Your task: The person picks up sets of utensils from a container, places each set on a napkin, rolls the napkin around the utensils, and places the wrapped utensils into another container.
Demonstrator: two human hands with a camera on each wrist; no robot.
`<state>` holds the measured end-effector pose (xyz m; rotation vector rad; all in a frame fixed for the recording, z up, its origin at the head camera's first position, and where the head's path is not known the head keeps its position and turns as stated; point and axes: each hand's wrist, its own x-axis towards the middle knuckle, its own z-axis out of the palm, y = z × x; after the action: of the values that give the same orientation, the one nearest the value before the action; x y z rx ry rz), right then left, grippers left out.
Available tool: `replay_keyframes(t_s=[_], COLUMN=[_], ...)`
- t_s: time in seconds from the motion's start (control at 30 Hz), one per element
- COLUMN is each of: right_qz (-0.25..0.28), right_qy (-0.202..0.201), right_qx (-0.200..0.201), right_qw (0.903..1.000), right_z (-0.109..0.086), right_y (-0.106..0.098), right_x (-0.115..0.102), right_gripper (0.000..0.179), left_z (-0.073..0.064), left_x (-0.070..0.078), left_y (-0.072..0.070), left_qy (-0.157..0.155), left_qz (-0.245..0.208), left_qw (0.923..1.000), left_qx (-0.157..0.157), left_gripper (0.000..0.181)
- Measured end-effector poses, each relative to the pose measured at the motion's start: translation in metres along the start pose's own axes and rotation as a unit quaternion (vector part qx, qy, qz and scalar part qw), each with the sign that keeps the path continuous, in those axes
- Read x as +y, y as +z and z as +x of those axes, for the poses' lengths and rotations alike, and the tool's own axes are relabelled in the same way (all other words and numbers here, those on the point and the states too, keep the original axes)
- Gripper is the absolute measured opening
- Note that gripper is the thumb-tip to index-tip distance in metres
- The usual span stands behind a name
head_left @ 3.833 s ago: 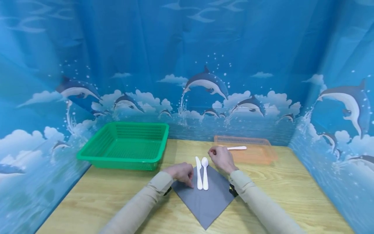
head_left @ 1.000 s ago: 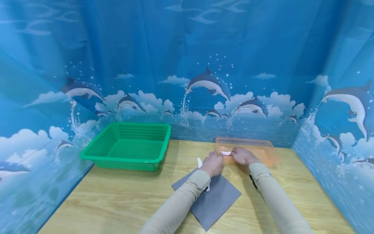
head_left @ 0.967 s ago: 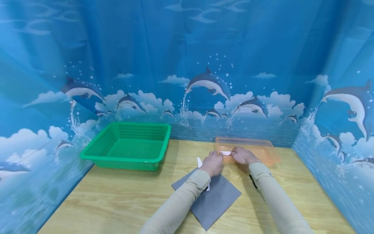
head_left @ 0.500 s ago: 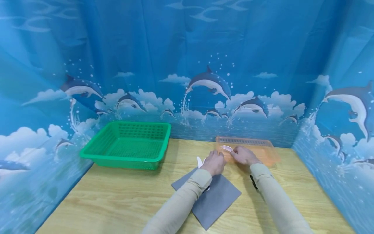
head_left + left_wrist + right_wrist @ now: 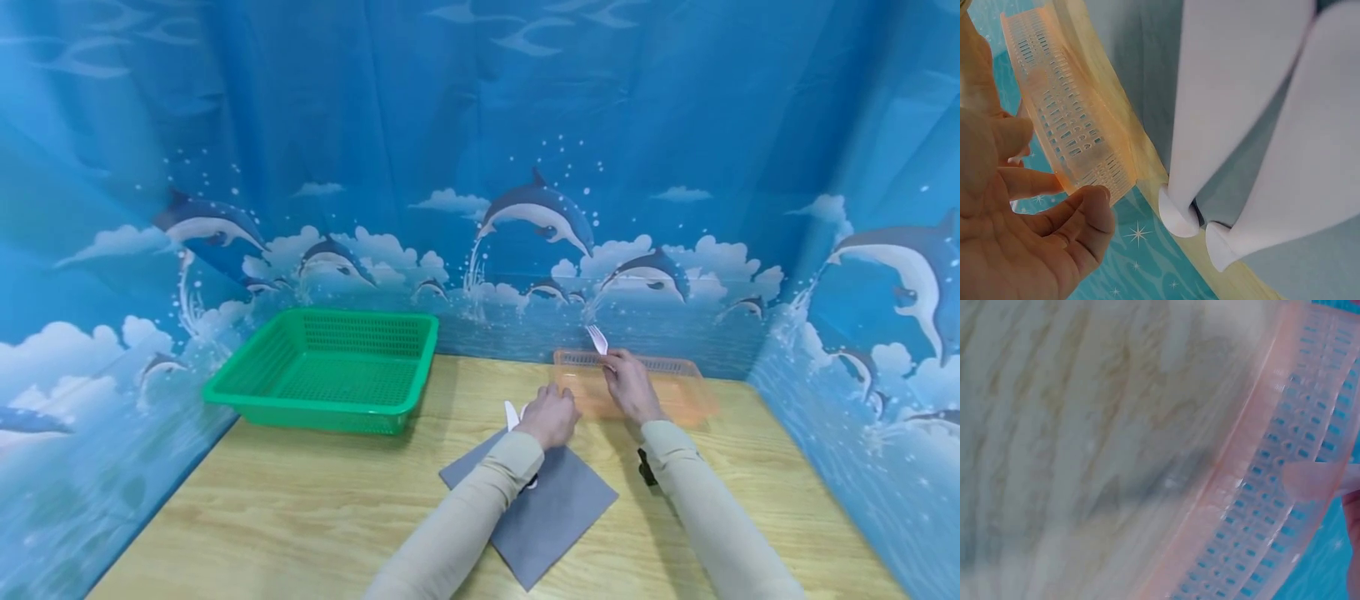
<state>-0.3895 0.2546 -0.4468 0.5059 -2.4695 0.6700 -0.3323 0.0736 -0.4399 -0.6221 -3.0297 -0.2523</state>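
My right hand (image 5: 630,387) holds a white plastic fork (image 5: 598,340), tines up, over the orange basket (image 5: 678,400). In the right wrist view the fork's handle (image 5: 1316,481) shows in front of the basket's slotted wall, a fingertip beside it. At the basket's near left corner, my left hand (image 5: 551,417) pinches the rim, thumb and fingers meeting there in the left wrist view. Under my left forearm lie a white knife (image 5: 512,415) and a white spoon on a folded grey napkin (image 5: 555,508). Sleeve and hand hide most of both; their handles (image 5: 1235,94) loom large in the left wrist view.
A larger green basket (image 5: 322,375) stands at the back left of the wooden table (image 5: 300,508). Behind and at both sides hangs a blue dolphin-print curtain (image 5: 480,150).
My right hand has raised the fork out of the orange basket and turned its tines up. Since the earliest frame, my left hand has moved from the napkin's left side to the basket corner.
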Motion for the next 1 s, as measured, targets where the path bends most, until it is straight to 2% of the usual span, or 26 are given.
replay_keyframes(t_s=[0.17,0.37,0.53,0.7,0.9,1.0], right_qz=[0.009,0.037,0.052,0.085,0.11,0.107], right_qy=[-0.015,-0.05,-0.046,-0.024,0.018,0.014], right_qx=[0.022,0.093,0.1,0.065,-0.034,-0.067], right_qw=[0.9996,0.9937,0.9926,0.994,0.9932,0.9919], right_z=[-0.002,0.004,0.004,0.001,-0.01,-0.016], right_y=[-0.001,-0.007,-0.015,-0.022,-0.026,-0.024], right_x=[-0.009,-0.018,-0.023,-0.027,-0.039,-0.045], right_gripper=[0.027,0.025,0.025,0.023,0.024,0.023], left_z=[0.001,0.002,0.001,-0.001,-0.011,-0.018], left_x=[0.0,0.0,-0.004,-0.014,-0.029,-0.036], left_y=[-0.001,-0.006,-0.007,-0.009,-0.015,-0.019], left_qy=[-0.001,-0.008,-0.012,-0.01,0.009,0.015], left_qz=[0.001,-0.005,-0.02,-0.05,-0.056,-0.05], left_qw=[0.9998,0.9995,0.9989,0.9983,0.9984,0.9986], left_qx=[-0.018,-0.03,-0.04,-0.028,-0.004,-0.009], left_gripper=[0.049,0.044,0.046,0.05,0.054,0.052])
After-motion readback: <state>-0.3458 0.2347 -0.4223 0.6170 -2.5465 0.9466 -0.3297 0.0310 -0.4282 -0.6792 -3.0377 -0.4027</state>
